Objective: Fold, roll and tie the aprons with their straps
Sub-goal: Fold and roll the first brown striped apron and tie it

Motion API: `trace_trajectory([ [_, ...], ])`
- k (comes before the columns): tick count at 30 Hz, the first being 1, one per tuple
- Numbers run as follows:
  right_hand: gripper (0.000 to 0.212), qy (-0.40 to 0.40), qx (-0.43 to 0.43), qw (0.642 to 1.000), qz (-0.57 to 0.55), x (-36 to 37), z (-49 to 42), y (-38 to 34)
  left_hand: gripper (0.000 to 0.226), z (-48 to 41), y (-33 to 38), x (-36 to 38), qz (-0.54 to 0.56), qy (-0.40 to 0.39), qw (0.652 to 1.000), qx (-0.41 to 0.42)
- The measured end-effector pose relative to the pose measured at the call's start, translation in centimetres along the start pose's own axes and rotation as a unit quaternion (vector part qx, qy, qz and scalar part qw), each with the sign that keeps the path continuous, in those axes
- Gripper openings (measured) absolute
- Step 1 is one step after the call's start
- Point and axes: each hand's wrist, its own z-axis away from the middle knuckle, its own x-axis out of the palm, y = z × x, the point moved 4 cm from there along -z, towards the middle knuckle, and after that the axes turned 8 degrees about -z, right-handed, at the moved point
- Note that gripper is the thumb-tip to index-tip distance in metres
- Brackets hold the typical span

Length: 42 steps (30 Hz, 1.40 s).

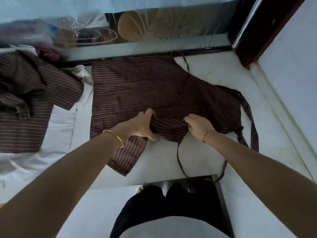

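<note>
A brown apron [145, 88] with thin pale stripes lies spread on the white floor in the middle of the view. My left hand [143, 125] grips a bunched fold of its near edge. My right hand [197, 127] grips the same bunched edge a little to the right. A thin dark strap [179, 158] loops from under my right hand toward the near side. Another wider strap [250, 117] trails along the apron's right side.
A pile of more striped aprons [30, 100] lies at the left on white cloth [56, 133]. A glass sliding door [154, 31] and its dark track run along the far side. A white wall [291, 83] stands on the right. A dark stool edge [221, 191] sits near my knees.
</note>
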Motion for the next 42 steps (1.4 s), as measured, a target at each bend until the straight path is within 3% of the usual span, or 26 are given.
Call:
trace_trajectory([
  [3, 0.024, 0.044, 0.007, 0.999, -0.007, -1.9, -1.8, -1.7, 0.058, 0.3, -0.2, -2.4, -0.195, 0.169, 0.964, -0.068],
  [6, 0.025, 0.079, 0.022, 0.996, 0.025, -3.4, -3.0, -1.9, 0.039, 0.3, -2.0, -4.8, -0.318, 0.191, 0.921, -0.117],
  [9, 0.025, 0.027, 0.045, 0.996, 0.067, -3.6, -3.1, -0.4, 0.028, 1.0, -4.9, -6.5, -0.357, 0.089, 0.920, -0.135],
  [11, 0.032, -0.092, 0.064, 0.989, 0.092, -2.8, -3.0, 0.4, 0.035, 1.3, -5.9, -5.7, -0.349, -0.053, 0.930, -0.097],
  [13, 0.038, -0.253, 0.086, 0.954, 0.134, -1.9, -2.4, 0.7, 0.050, 2.2, -6.7, -4.4, -0.280, -0.237, 0.919, -0.142],
  [15, 0.039, -0.390, 0.097, 0.893, 0.200, -1.8, -1.8, 0.4, 0.058, 3.1, -7.2, -3.2, -0.206, -0.376, 0.876, -0.219],
  [17, 0.050, -0.454, 0.097, 0.852, 0.244, -2.6, -1.9, -0.1, 0.050, 3.6, -6.9, -3.7, -0.212, -0.425, 0.845, -0.248],
  [19, 0.064, -0.478, 0.118, 0.839, 0.233, -3.8, -2.7, -0.4, 0.046, 3.5, -6.3, -5.1, -0.237, -0.414, 0.847, -0.234],
  [22, 0.066, -0.433, 0.185, 0.860, 0.198, -6.0, -5.7, 0.6, 0.042, 0.5, -6.9, -8.1, -0.299, -0.291, 0.892, -0.173],
  [26, 0.034, -0.146, 0.259, 0.950, 0.097, -8.8, -10.1, 3.2, 0.030, -4.1, -7.8, -12.4, -0.324, 0.048, 0.936, -0.128],
  [28, 0.032, -0.075, 0.277, 0.954, 0.080, -8.8, -11.7, 3.9, 0.028, -6.3, -7.9, -13.3, -0.307, 0.115, 0.938, -0.112],
  [30, 0.041, -0.073, 0.270, 0.956, 0.085, -7.9, -13.4, 3.5, 0.029, -8.5, -8.3, -13.2, -0.287, 0.107, 0.945, -0.111],
  [34, 0.065, -0.078, 0.127, 0.989, 0.001, -5.3, -17.1, 1.3, 0.034, -12.8, -9.9, -13.1, -0.246, 0.068, 0.962, -0.098],
  [37, 0.070, -0.085, 0.086, 0.993, -0.014, -3.6, -19.4, -0.3, 0.032, -15.7, -11.0, -14.2, -0.230, 0.003, 0.970, -0.079],
  [40, 0.052, -0.077, 0.065, 0.985, 0.137, -2.3, -21.1, -1.5, 0.038, -17.2, -11.8, -15.3, -0.209, -0.142, 0.963, -0.091],
  [42, 0.033, -0.078, 0.068, 0.982, 0.159, -2.5, -22.3, -1.8, 0.041, -17.3, -12.3, -15.7, -0.151, -0.233, 0.953, -0.125],
])
